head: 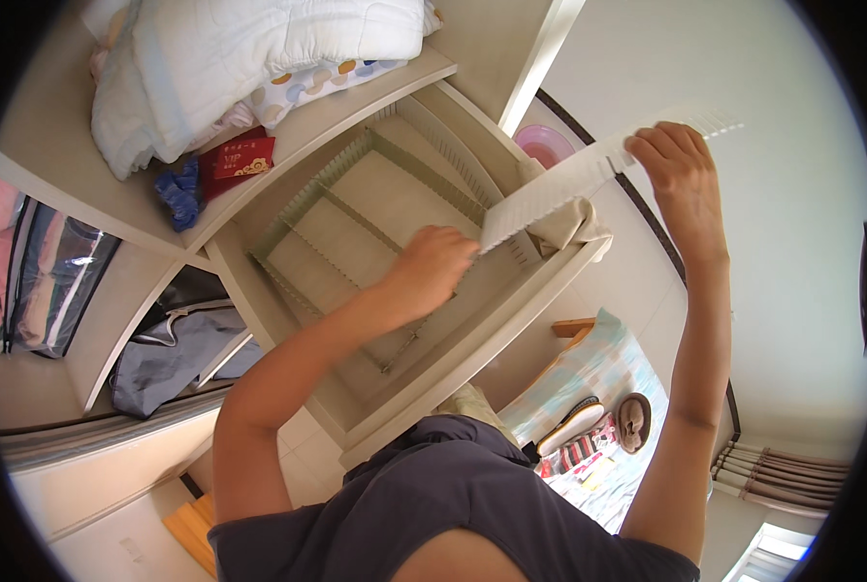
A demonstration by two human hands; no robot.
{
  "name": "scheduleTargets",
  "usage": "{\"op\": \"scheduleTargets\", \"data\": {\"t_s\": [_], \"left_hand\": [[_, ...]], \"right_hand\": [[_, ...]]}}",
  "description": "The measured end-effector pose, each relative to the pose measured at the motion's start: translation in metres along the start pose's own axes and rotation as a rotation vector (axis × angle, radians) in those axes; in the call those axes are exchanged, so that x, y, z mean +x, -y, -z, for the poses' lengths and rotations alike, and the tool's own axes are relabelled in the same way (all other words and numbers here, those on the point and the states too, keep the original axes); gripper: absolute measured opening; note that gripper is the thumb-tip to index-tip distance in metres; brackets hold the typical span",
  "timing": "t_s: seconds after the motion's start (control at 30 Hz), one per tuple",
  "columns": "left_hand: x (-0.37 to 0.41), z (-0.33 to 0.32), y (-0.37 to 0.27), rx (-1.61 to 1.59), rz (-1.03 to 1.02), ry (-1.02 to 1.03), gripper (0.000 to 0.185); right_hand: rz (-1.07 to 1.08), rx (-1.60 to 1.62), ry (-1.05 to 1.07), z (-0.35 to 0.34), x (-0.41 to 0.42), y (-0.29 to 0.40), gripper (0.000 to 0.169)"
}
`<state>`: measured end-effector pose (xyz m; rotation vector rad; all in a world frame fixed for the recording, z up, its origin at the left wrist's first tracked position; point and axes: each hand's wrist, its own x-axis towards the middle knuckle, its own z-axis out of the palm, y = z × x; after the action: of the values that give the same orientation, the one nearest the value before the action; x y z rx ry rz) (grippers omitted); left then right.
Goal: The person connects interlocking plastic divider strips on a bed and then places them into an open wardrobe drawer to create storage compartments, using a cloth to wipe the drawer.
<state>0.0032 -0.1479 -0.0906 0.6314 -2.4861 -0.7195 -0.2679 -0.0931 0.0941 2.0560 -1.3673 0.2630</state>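
A long white plastic drawer-divider strip [542,195], with notches along its edge, slants above the drawer's right side. My right hand [672,164] grips its upper part, and a blurred toothed end sticks out beyond the fingers. The strip's lower end meets my left hand [433,273], whose curled fingers pinch it. Beneath both hands is the pulled-out wooden drawer [470,356]. Inside, green-tinted notched dividers [346,160] stand on edge and form several compartments. Another pale slotted strip [448,153] lines the far right side. My left hand hides part of the dividers.
Beige cloth [568,225] drapes over the drawer's right corner. A white quilt [259,65], red envelopes [241,160] and a blue scrunchie [179,195] sit on the shelf above. A pink basin [544,144] stands by the wall. Slippers [572,425] lie on a cloth-covered surface.
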Motion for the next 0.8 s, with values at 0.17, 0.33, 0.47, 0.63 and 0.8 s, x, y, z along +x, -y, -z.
{"op": "scheduleTargets", "data": {"t_s": [0.17,0.33,0.47,0.63,0.8], "left_hand": [[0.048,-0.057,-0.006,0.383,-0.263,0.276,0.033],[0.058,-0.124,0.017,0.451,-0.382,0.098,0.023],[0.066,-0.138,0.021,0.534,-0.331,0.216,0.029],[0.048,-0.105,0.015,0.495,-0.323,0.251,0.047],[-0.008,-0.046,-0.006,0.277,0.118,0.324,0.085]], "right_hand": [[-0.086,-0.144,0.023,0.015,-0.032,-0.025,0.022],[-0.307,-0.088,0.02,0.021,-0.054,-0.033,0.014],[-0.322,0.002,0.026,0.017,-0.057,-0.027,0.013],[-0.342,0.185,0.063,0.006,-0.051,-0.016,0.013],[-0.494,0.512,0.165,-0.001,-0.036,-0.003,0.011]]}}
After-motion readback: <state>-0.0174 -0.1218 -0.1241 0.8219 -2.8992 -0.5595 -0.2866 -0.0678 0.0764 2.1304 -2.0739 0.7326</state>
